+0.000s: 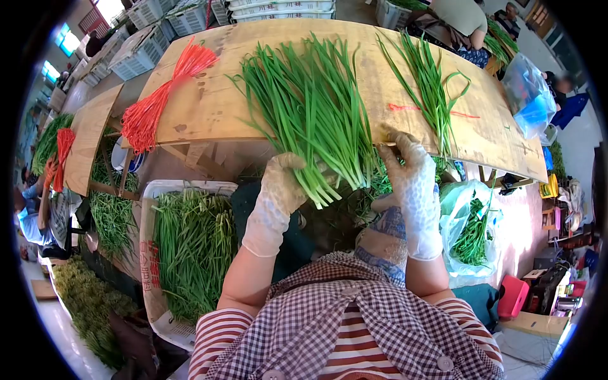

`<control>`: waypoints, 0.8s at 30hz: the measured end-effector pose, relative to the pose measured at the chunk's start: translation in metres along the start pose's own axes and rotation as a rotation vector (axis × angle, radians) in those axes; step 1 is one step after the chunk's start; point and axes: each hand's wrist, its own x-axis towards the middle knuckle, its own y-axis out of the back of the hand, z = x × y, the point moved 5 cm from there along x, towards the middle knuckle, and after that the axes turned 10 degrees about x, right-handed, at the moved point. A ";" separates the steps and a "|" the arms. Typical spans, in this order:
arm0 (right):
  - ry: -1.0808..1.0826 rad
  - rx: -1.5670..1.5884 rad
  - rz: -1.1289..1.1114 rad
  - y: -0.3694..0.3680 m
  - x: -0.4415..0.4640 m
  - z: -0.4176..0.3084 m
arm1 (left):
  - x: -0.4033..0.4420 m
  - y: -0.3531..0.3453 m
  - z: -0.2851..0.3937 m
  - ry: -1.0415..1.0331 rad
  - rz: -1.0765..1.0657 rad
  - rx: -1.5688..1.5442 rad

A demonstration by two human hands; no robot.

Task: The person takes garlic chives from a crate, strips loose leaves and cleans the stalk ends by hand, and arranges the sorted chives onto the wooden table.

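My left hand [282,187], in a thin whitish glove, is closed around the lower left side of a large bunch of garlic chives [310,107]. The leaves fan out across the wooden table, and the pale cut ends hang over its near edge. Just right of the bunch is my right hand [410,164], gloved too, with thumb and forefinger bent and apart at the table edge. No stalk shows clearly between them. Farther right, a smaller bunch of chives [434,95] lies across a red tie [465,114].
A bundle of red ties [168,95] lies on the table's left part. Below stand a white crate of greens [147,253] on the left and a plastic bag of greens [449,234] on the right. Another person [38,215] sits far left; one more [459,19] is at back right.
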 end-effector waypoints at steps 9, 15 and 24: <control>0.131 -0.312 -0.333 -0.054 -0.048 -0.039 | -0.005 -0.004 0.000 -0.037 -0.125 -0.075; 0.061 -0.076 -0.215 -0.059 -0.044 -0.018 | -0.014 0.008 -0.004 -0.029 0.136 0.316; -0.160 0.167 -0.240 -0.058 -0.040 0.017 | -0.019 -0.002 -0.006 -0.164 0.139 0.386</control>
